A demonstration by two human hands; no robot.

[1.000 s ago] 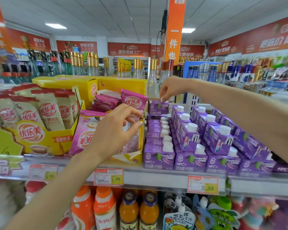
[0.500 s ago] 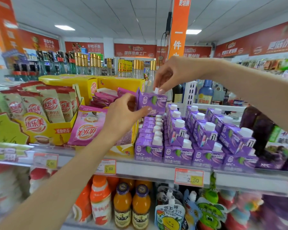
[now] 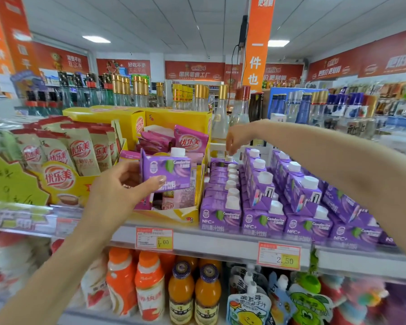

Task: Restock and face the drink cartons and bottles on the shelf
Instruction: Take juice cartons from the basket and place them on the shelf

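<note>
The left hand [image 3: 117, 191] gripped a purple carton [image 3: 165, 171] before the yellow sachet box [image 3: 174, 218]; the right hand [image 3: 235, 138] pinched the rear carton [image 3: 220, 163] by its cap, beside glass bottles [image 3: 220, 118].

The carton [image 3: 167, 171] gripped in the left hand [image 3: 117, 191] looks like coated card, faintly glossy, its cap [image 3: 178, 151] smooth white plastic; so is the rear cap [image 3: 229, 158] pinched by the right hand [image 3: 236, 138]. Behind the left grip, shiny foil sachets [image 3: 190, 140] fill a cardboard box [image 3: 171, 216].

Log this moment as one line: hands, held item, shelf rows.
left hand: holds purple carton, label toward camera | right hand: at rear carton cap, grip unclear | shelved cartons: front row labels forward
</note>
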